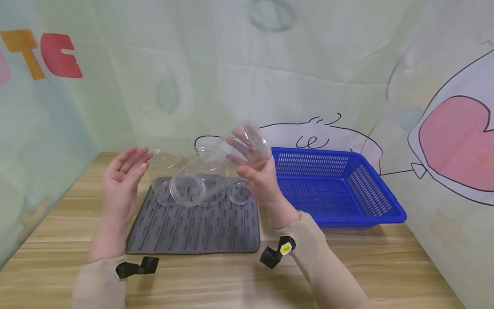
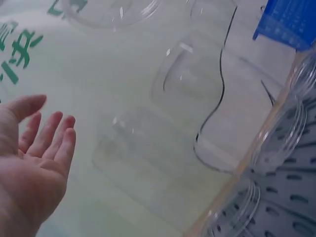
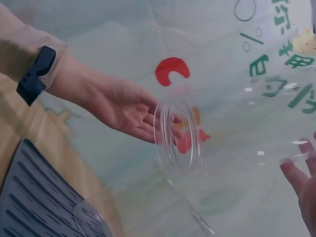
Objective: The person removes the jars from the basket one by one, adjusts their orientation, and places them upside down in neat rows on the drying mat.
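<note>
My right hand [image 1: 258, 171] holds a clear plastic cup [image 1: 216, 176] near its base, with the fingers showing through the plastic and the thumb on the near side. The cup is tilted in the air, its round rim [image 3: 177, 136] towards my left hand. My left hand [image 1: 121, 182] is raised to the left, palm turned inward, fingers relaxed and holding nothing; a gap separates it from the rim. Behind the held cup, other clear cups stand upside down on a grey ridged mat [image 1: 197, 231], one at the left [image 1: 164, 169]. Overlapping transparent walls blur their outlines.
To the right of the mat stands a blue perforated plastic basket [image 1: 339, 221]. All of this is on a wood-grain table [image 1: 216, 279]. A printed curtain [image 1: 216, 77] hangs behind and along both sides. Black straps with small devices sit on both wrists.
</note>
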`<state>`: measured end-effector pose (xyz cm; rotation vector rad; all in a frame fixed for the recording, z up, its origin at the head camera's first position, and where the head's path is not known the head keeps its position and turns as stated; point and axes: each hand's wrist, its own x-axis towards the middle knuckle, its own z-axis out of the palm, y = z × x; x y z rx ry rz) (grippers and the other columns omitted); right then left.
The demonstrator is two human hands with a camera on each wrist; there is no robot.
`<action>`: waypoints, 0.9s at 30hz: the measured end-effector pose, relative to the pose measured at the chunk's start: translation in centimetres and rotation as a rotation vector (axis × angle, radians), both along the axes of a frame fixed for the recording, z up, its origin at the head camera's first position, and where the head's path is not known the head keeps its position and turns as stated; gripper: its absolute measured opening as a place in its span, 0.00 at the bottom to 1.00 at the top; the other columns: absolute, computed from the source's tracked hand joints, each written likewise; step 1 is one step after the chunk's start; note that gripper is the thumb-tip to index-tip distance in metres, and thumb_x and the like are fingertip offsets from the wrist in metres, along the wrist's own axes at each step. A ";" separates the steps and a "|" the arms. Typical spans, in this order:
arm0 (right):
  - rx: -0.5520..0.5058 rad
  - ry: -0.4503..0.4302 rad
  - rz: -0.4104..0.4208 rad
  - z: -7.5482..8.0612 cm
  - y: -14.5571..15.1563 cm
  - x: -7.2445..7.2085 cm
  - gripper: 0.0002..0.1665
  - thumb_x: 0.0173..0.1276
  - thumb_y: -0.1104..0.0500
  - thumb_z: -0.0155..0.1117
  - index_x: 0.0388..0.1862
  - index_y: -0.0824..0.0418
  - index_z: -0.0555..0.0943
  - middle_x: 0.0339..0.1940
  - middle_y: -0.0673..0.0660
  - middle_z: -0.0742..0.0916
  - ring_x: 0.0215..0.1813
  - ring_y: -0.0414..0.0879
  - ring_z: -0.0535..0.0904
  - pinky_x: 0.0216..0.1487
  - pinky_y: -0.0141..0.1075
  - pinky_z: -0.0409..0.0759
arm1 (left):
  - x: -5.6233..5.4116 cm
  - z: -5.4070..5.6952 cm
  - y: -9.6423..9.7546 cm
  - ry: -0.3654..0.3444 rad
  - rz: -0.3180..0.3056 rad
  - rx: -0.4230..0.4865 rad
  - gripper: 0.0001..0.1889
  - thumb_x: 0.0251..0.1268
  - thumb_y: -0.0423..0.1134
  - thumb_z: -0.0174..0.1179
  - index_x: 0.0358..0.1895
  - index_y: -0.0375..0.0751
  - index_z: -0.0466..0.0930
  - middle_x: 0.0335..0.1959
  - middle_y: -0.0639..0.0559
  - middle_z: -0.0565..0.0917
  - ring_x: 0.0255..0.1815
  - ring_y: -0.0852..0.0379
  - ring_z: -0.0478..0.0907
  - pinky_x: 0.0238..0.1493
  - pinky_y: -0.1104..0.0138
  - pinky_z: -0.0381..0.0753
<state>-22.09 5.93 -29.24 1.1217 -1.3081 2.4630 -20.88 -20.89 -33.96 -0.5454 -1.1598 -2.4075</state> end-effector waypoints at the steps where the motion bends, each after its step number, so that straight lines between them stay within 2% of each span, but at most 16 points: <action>1: 0.011 -0.010 -0.007 0.0 -0.3 0.1 0.50 0.45 0.47 0.82 0.67 0.49 0.70 0.59 0.46 0.83 0.61 0.44 0.78 0.59 0.38 0.81 | -0.1 -0.3 -0.5 -0.048 0.021 0.008 0.17 0.66 0.16 0.50 0.54 0.32 0.76 0.49 0.45 0.86 0.52 0.54 0.84 0.57 0.72 0.82; 3: 0.050 -0.026 -0.033 -0.2 -1.1 0.2 0.54 0.42 0.45 0.83 0.68 0.54 0.68 0.58 0.45 0.83 0.61 0.43 0.78 0.60 0.38 0.80 | -0.5 -0.9 -1.5 -0.121 0.031 0.009 0.16 0.66 0.17 0.51 0.53 0.33 0.77 0.48 0.47 0.86 0.51 0.57 0.85 0.54 0.74 0.82; 6: 0.143 -0.037 -0.084 -0.6 -2.4 0.6 0.62 0.40 0.42 0.83 0.70 0.64 0.64 0.58 0.45 0.81 0.61 0.41 0.77 0.62 0.41 0.79 | -0.9 -2.3 -3.1 -0.217 0.002 -0.020 0.17 0.65 0.18 0.52 0.52 0.38 0.78 0.47 0.51 0.86 0.49 0.61 0.85 0.52 0.76 0.82; 7: 0.176 -0.030 -0.096 -0.7 -2.8 0.7 0.63 0.41 0.44 0.84 0.71 0.67 0.62 0.59 0.48 0.81 0.61 0.41 0.77 0.64 0.42 0.78 | -1.0 -2.8 -3.6 -0.243 -0.012 -0.032 0.17 0.65 0.18 0.52 0.52 0.39 0.78 0.47 0.53 0.86 0.49 0.62 0.85 0.52 0.77 0.82; 9: 0.253 -0.005 -0.126 -0.9 -3.6 1.0 0.59 0.47 0.54 0.82 0.72 0.71 0.59 0.62 0.57 0.79 0.62 0.41 0.76 0.66 0.45 0.77 | -1.2 -3.9 -4.5 -0.293 -0.040 -0.056 0.19 0.65 0.18 0.52 0.51 0.43 0.79 0.47 0.56 0.86 0.49 0.65 0.84 0.51 0.79 0.81; 12: 0.356 0.020 -0.147 -1.1 -4.8 1.3 0.52 0.48 0.72 0.75 0.71 0.70 0.60 0.66 0.68 0.75 0.65 0.43 0.75 0.67 0.43 0.76 | -1.5 -5.5 -5.8 -0.354 -0.062 -0.086 0.22 0.66 0.19 0.53 0.58 0.43 0.76 0.46 0.60 0.86 0.49 0.68 0.84 0.51 0.79 0.81; 13: 0.389 0.018 -0.149 -1.1 -5.2 1.4 0.52 0.47 0.77 0.72 0.71 0.68 0.61 0.67 0.69 0.74 0.66 0.43 0.74 0.67 0.40 0.76 | -1.6 -5.9 -6.1 -0.377 -0.065 -0.097 0.25 0.66 0.19 0.53 0.64 0.41 0.71 0.45 0.62 0.86 0.48 0.69 0.83 0.51 0.80 0.81; 15: 0.451 0.006 -0.155 -1.4 -6.2 1.4 0.51 0.46 0.79 0.72 0.70 0.66 0.63 0.67 0.67 0.75 0.66 0.42 0.74 0.66 0.36 0.76 | -1.8 -6.7 -6.6 -0.409 -0.065 -0.138 0.33 0.66 0.19 0.53 0.74 0.36 0.58 0.44 0.66 0.85 0.48 0.72 0.82 0.51 0.81 0.80; 18: 0.510 -0.017 -0.145 -2.0 -7.5 1.4 0.52 0.46 0.77 0.75 0.70 0.63 0.64 0.66 0.64 0.76 0.63 0.38 0.75 0.65 0.33 0.76 | -2.2 -7.9 -7.1 -0.474 -0.066 -0.205 0.39 0.67 0.19 0.51 0.76 0.27 0.40 0.45 0.70 0.83 0.46 0.76 0.81 0.50 0.83 0.79; 21: 0.560 -0.030 -0.150 -2.6 -8.7 1.3 0.52 0.47 0.74 0.76 0.71 0.60 0.65 0.65 0.61 0.77 0.62 0.36 0.75 0.63 0.31 0.77 | -2.3 -8.8 -7.4 -0.569 -0.074 -0.279 0.41 0.67 0.20 0.53 0.76 0.28 0.38 0.65 0.61 0.76 0.48 0.80 0.79 0.51 0.83 0.79; 23: 0.589 -0.036 -0.163 -3.1 -9.4 1.3 0.52 0.47 0.72 0.77 0.72 0.58 0.64 0.65 0.59 0.77 0.62 0.35 0.75 0.62 0.29 0.77 | -2.2 -9.2 -7.4 -0.643 -0.085 -0.331 0.42 0.67 0.22 0.55 0.77 0.32 0.39 0.76 0.53 0.61 0.58 0.78 0.74 0.51 0.84 0.78; 25: 0.625 -0.042 -0.186 -3.6 -10.0 1.2 0.52 0.48 0.70 0.78 0.72 0.57 0.65 0.65 0.57 0.78 0.62 0.33 0.74 0.59 0.26 0.77 | -2.1 -9.5 -7.4 -0.688 -0.098 -0.382 0.42 0.67 0.23 0.55 0.78 0.34 0.38 0.80 0.45 0.46 0.66 0.75 0.67 0.51 0.86 0.76; 26: 0.641 -0.046 -0.195 -3.9 -10.3 1.2 0.52 0.48 0.70 0.78 0.72 0.57 0.65 0.65 0.56 0.78 0.61 0.32 0.74 0.58 0.25 0.78 | -2.2 -9.6 -7.5 -0.702 -0.101 -0.394 0.43 0.67 0.23 0.56 0.78 0.33 0.38 0.79 0.47 0.51 0.67 0.74 0.68 0.51 0.86 0.76; 27: 0.665 -0.046 -0.210 -4.1 -10.6 1.1 0.51 0.48 0.68 0.78 0.72 0.56 0.65 0.64 0.55 0.79 0.59 0.31 0.75 0.56 0.24 0.78 | -2.2 -9.7 -7.5 -0.708 -0.101 -0.429 0.43 0.67 0.24 0.56 0.78 0.33 0.37 0.80 0.47 0.50 0.67 0.73 0.67 0.51 0.86 0.76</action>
